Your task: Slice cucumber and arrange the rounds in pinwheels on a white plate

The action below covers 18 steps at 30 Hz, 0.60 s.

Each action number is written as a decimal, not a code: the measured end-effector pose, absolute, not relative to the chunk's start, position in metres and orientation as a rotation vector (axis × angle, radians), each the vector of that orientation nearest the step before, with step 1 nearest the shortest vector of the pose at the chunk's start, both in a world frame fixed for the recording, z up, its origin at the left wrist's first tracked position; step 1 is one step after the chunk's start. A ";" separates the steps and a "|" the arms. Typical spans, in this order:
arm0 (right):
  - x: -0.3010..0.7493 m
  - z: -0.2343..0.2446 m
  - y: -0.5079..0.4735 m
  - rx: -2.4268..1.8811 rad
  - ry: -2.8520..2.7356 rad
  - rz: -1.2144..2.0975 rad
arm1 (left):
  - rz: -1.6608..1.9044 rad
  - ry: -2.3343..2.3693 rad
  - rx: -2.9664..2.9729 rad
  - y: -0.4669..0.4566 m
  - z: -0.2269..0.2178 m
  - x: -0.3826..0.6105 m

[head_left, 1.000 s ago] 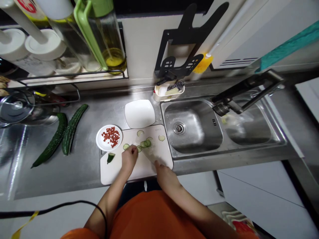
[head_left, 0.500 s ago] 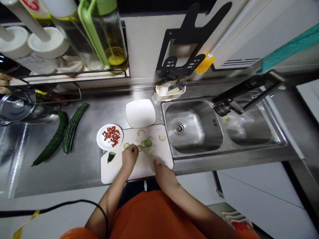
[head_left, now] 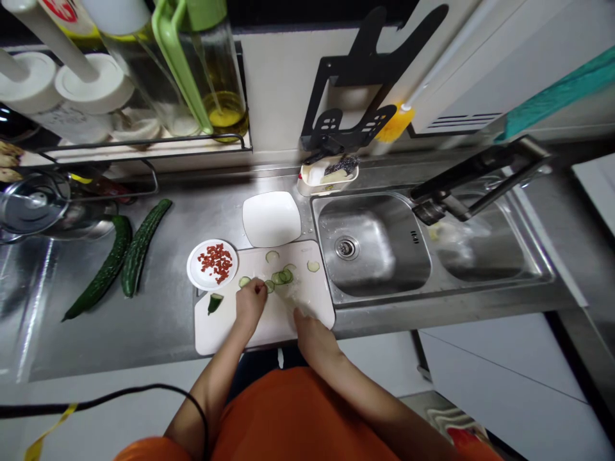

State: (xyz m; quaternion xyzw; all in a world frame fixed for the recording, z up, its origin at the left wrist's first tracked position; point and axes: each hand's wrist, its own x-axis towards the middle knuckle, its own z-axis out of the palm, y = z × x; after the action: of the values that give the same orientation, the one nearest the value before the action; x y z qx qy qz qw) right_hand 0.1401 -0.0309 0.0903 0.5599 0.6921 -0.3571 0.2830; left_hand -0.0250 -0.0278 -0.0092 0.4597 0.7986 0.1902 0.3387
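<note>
A white cutting board (head_left: 225, 330) lies at the front edge of the steel counter. My left hand (head_left: 248, 306) rests on it with fingers curled, pinching a small cucumber piece (head_left: 260, 289) at the fingertips. My right hand (head_left: 311, 334) is closed round a knife handle; the pale knife blade (head_left: 288, 296) points up-left toward the left fingertips. Thin cucumber slices (head_left: 281, 276) lie just beyond the blade, with single ones farther back and right. A cut cucumber end (head_left: 214, 302) lies on the board's left side.
A small round plate of red bits (head_left: 212, 264) touches the board's far left corner; a square white plate (head_left: 271, 219) sits behind it. Two whole cucumbers (head_left: 120, 262) lie at left. A double sink (head_left: 372, 246) with its faucet (head_left: 461, 186) is at right; bottles fill a rack (head_left: 144, 144) above.
My right hand with the knife has shifted slightly left toward the left hand. The left hand and the slices have hardly moved.
</note>
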 end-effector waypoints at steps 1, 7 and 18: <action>0.141 0.091 -0.032 1.497 1.850 -0.962 | 0.489 2.078 1.197 -0.028 -0.009 -0.025; 0.159 0.089 -0.042 1.482 1.837 -1.005 | 0.465 2.060 1.225 -0.026 -0.003 -0.025; 0.175 0.086 -0.047 1.497 1.796 -1.038 | 0.517 2.145 1.269 -0.034 0.006 -0.033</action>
State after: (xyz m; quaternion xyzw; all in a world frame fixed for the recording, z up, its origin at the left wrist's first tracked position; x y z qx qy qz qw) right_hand 0.1746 -0.0469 0.0863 0.5606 0.6723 -0.3885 0.2877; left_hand -0.0334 -0.0340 0.0058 0.4764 0.8056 0.1943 0.2938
